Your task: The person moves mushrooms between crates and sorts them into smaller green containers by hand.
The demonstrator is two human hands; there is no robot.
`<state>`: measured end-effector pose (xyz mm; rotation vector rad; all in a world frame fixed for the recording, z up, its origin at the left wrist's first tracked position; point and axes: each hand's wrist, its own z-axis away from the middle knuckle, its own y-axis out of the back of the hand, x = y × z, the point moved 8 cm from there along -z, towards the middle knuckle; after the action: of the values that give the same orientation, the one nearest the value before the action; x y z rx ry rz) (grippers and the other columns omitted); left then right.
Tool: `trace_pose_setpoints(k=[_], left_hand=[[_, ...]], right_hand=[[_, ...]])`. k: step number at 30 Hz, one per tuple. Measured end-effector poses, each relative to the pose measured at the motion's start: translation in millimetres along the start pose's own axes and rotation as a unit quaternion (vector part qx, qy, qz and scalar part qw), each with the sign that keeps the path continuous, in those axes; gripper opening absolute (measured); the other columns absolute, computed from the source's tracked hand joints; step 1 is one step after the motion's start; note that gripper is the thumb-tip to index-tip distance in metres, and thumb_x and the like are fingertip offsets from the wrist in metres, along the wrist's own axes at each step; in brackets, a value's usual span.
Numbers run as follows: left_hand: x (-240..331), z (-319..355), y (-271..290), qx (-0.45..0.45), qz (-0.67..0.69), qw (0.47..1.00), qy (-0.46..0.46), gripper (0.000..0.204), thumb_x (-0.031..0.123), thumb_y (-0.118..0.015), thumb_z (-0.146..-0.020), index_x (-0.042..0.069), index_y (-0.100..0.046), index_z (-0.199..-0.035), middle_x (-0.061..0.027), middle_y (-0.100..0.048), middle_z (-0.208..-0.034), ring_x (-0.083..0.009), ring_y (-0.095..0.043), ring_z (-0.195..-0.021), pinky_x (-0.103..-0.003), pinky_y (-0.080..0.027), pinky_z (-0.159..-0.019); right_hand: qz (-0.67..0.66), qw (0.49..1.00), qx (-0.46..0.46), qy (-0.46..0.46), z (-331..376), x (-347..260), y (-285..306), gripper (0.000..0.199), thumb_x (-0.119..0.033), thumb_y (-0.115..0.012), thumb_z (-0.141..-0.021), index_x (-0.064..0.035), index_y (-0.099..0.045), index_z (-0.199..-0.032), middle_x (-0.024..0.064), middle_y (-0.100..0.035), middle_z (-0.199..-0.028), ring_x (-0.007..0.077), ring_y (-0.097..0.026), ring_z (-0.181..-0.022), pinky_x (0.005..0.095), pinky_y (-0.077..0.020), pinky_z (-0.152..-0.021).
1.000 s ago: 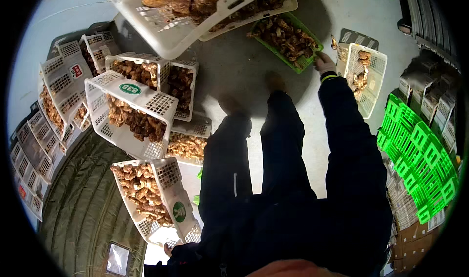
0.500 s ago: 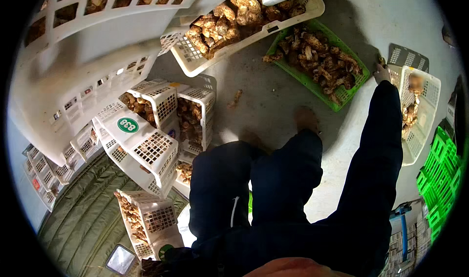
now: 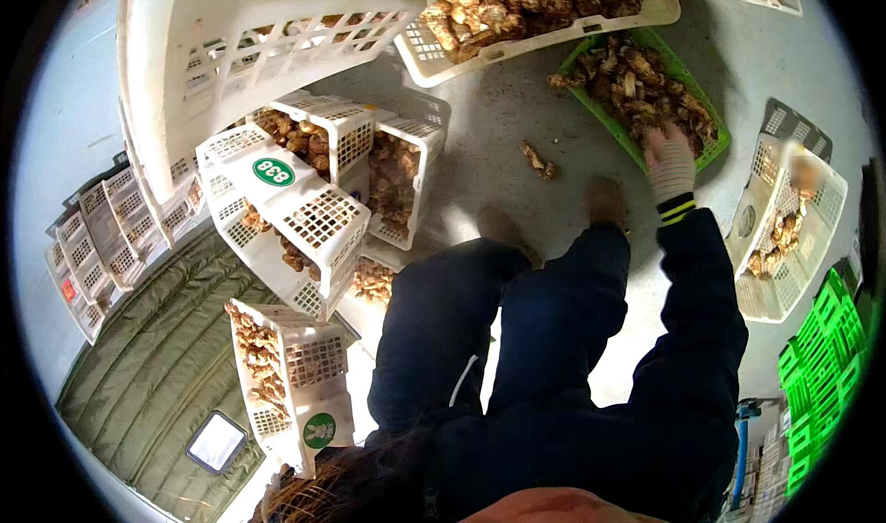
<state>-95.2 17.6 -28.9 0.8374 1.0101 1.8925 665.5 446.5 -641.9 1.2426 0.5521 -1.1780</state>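
Observation:
My right hand (image 3: 669, 154), in a pale knitted glove, reaches down to the near edge of a shallow green basket (image 3: 717, 152). Its fingertips touch the brown mushrooms (image 3: 637, 85) heaped there; the fingers are too blurred and covered to show whether they grip one. To the right of that arm, a white basket (image 3: 826, 246) holds a smaller row of mushrooms (image 3: 783, 239). One loose mushroom (image 3: 537, 160) lies on the grey floor left of the green basket. My left hand is out of view.
A large white crate (image 3: 554, 39) of mushrooms stands at the far side. Several stacked white crates (image 3: 323, 219) rise at left, beside a quilted green curtain (image 3: 157, 394). Bright green crates (image 3: 821, 366) stand at the right edge. My feet (image 3: 604, 200) are on the floor ahead.
My right hand has moved left, from beside the white basket on the right to the mushrooms in the green basket. The whole view has shifted with my head.

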Motion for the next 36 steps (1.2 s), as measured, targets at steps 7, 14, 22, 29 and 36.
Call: trace_pose_setpoints(k=[7,14,22,29,36], left_hand=[[-6.3,10.9,36.8,0.001,0.003,1.000,0.003,0.061,0.044,-0.038,-0.082,-0.006,-0.042,-0.116,-0.0244,-0.051,-0.109,-0.0367,-0.051,-0.099,-0.042,-0.040,-0.088],[15.0,50.0,24.2,0.030,0.024,0.995,-0.091,0.045,0.035,-0.043,-0.082,-0.003,-0.042,-0.108,-0.0231,-0.054,-0.092,-0.0357,-0.056,-0.079,-0.045,-0.045,-0.078],[-24.4,-13.9,20.2,-0.117,0.318,0.937,-0.085,0.036,0.035,-0.051,-0.079,0.003,-0.056,-0.096,-0.0093,-0.061,-0.080,-0.0244,-0.059,-0.072,-0.036,-0.050,-0.063],[0.2,34.0,24.4,0.034,0.431,0.876,-0.213,0.017,0.013,-0.059,-0.083,0.004,-0.054,-0.096,-0.0032,-0.057,-0.086,-0.0113,-0.053,-0.073,-0.023,-0.043,-0.062],[-15.8,42.3,10.4,0.105,0.488,0.856,-0.136,0.021,0.018,-0.064,-0.082,0.010,-0.047,-0.072,0.0050,-0.044,-0.064,-0.0029,-0.035,-0.056,-0.017,-0.030,-0.052]], right_hand=[[0.342,0.827,-0.423,0.141,64.2,19.0,-265.9,0.030,-0.016,-0.051,-0.082,-0.0150,-0.048,-0.112,0.0159,-0.052,-0.099,0.0328,-0.055,-0.090,0.0402,-0.0470,-0.075],[0.080,0.925,-0.367,-0.049,32.0,12.4,-243.7,0.051,-0.001,-0.053,-0.077,-0.0128,-0.041,-0.124,0.0156,-0.056,-0.104,0.0280,-0.055,-0.095,0.0367,-0.0450,-0.083],[-0.024,0.898,-0.439,0.016,100.4,-316.8,-183.9,0.061,-0.008,-0.058,-0.073,-0.0166,-0.037,-0.130,0.0142,-0.054,-0.114,0.0243,-0.054,-0.103,0.0300,-0.0428,-0.085],[-0.030,0.852,-0.433,0.293,175.3,-536.8,-281.5,0.055,-0.002,-0.057,-0.078,-0.0097,-0.038,-0.129,0.0129,-0.049,-0.122,0.0227,-0.047,-0.112,0.0301,-0.0416,-0.088],[0.154,0.752,-0.570,0.294,300.8,-627.8,-348.0,0.050,-0.009,-0.061,-0.079,-0.0035,-0.043,-0.125,0.0141,-0.048,-0.120,0.0227,-0.044,-0.112,0.0322,-0.0386,-0.092]])
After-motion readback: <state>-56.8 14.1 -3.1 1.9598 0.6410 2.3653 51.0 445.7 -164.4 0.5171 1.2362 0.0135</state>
